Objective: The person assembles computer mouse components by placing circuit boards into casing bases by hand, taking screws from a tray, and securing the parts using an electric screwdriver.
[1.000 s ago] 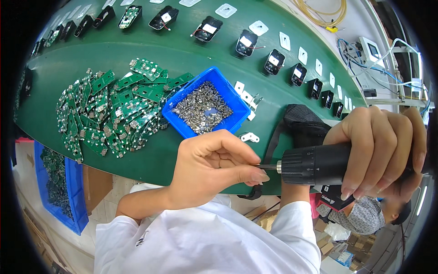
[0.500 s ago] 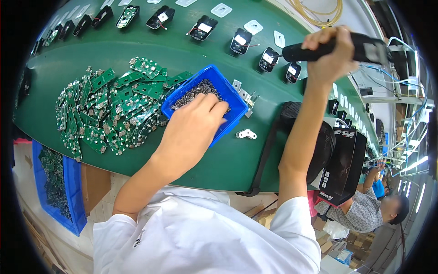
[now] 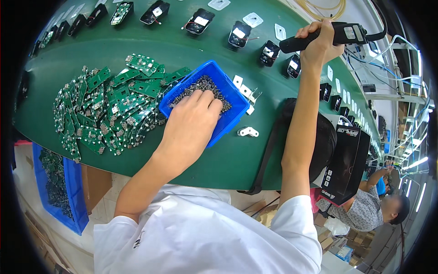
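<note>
My left hand (image 3: 191, 121) reaches into a blue plastic bin (image 3: 235, 119), its fingers curled and close together among small metal screws (image 3: 206, 87). The fingertips are hidden, so anything pinched there does not show. Up at the right, my right hand (image 3: 320, 44) is wrapped around a black electric screwdriver (image 3: 350, 34), held roughly level with a cable at its far end. Below the screwdriver stand black housings (image 3: 269, 53) with white labels inside. A heap of green circuit boards (image 3: 112, 102) lies left of the bin.
Metal brackets (image 3: 245, 92) and a white link-shaped piece (image 3: 247, 132) lie right of the bin. Beyond them are a black strapped bag (image 3: 323, 148) and a black box (image 3: 349, 160). A second blue bin (image 3: 75, 196) stands below the table's left edge. Another person (image 3: 365, 212) works at right.
My right hand and the screwdriver have shifted left and slightly up, away from the housings. My left hand has moved slightly left, its fingers still among the screws.
</note>
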`<state>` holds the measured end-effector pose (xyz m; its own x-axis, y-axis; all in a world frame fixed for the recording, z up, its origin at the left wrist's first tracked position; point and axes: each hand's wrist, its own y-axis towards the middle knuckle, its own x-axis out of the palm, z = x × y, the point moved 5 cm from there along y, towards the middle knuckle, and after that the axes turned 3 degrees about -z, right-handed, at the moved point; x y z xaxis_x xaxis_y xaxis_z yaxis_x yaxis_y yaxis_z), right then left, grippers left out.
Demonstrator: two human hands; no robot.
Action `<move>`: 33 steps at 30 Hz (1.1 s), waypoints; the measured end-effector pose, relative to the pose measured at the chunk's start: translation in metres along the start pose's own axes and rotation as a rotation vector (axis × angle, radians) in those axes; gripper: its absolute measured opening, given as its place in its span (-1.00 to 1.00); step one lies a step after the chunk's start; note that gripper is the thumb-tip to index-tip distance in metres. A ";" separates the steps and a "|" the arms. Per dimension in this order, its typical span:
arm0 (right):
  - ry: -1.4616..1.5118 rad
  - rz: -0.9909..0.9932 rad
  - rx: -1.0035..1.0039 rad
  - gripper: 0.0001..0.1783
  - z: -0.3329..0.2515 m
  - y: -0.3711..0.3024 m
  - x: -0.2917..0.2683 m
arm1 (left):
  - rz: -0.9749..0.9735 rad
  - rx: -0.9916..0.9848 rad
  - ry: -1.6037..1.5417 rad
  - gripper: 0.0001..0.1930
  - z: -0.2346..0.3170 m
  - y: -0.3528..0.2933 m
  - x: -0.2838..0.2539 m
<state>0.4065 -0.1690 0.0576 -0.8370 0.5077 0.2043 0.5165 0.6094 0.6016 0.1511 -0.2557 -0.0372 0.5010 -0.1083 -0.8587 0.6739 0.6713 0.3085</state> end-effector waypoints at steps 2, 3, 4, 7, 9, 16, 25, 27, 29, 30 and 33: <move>-0.005 0.007 0.007 -0.78 0.003 0.001 -0.001 | 0.004 0.001 0.006 -0.86 0.000 0.000 -0.001; -0.006 0.006 0.010 -0.78 0.004 0.001 -0.001 | 0.002 -0.001 0.005 -0.86 0.000 0.000 -0.001; 0.001 0.007 0.010 -0.77 0.005 0.000 -0.001 | 0.003 0.001 0.010 -0.86 0.001 0.000 -0.001; 0.022 0.012 0.011 -0.76 0.010 -0.001 -0.002 | 0.002 0.006 0.025 -0.85 0.001 0.000 -0.001; 0.028 0.005 0.016 -0.76 0.013 0.000 -0.004 | -0.008 0.002 0.035 -0.85 0.001 0.000 -0.001; 0.096 -0.033 0.038 -0.74 0.027 0.000 -0.015 | -0.027 -0.024 0.052 -0.85 0.001 0.003 0.000; -0.072 0.016 -0.005 -0.69 0.046 -0.012 -0.018 | -0.049 -0.066 -0.087 -0.80 0.000 0.006 -0.001; -0.125 0.023 -0.030 -0.68 0.047 -0.012 -0.018 | -0.056 -0.059 -0.153 -0.77 -0.001 0.007 -0.002; -0.113 -0.005 -0.008 -0.68 0.049 -0.013 -0.017 | -0.017 -0.053 -0.215 -0.76 -0.001 0.009 -0.003; -0.097 -0.036 0.008 -0.68 0.049 -0.013 -0.015 | 0.028 -0.048 -0.273 -0.75 0.000 0.010 -0.005; -0.059 -0.105 0.014 -0.68 0.041 -0.009 -0.008 | 0.141 -0.022 -0.382 -0.73 0.000 0.011 -0.014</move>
<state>0.4161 -0.1532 0.0189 -0.8748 0.4752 0.0945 0.4292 0.6694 0.6064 0.1514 -0.2471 -0.0215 0.7559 -0.2761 -0.5936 0.5747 0.7141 0.3997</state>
